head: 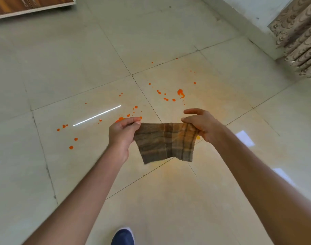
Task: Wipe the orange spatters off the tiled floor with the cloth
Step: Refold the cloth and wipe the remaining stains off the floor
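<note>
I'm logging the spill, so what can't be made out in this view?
Head view only.
Floor behind the cloth, left hand and right hand: hidden.
Shoe: cut off by the bottom edge.
Wooden furniture: cut off by the top edge.
Farthest orange spatters: too small to count.

Single head view, wide-angle, worn high and pitched steeply down and forward. The cloth [166, 141] is near the lens, just below frame centre. Beyond the cloth the tiled floor [63, 59] runs to a wooden cabinet [27, 7] far upper left and a curtain [299, 38] far upper right; a shoe [123, 236] sits below the cloth at the bottom edge.
</note>
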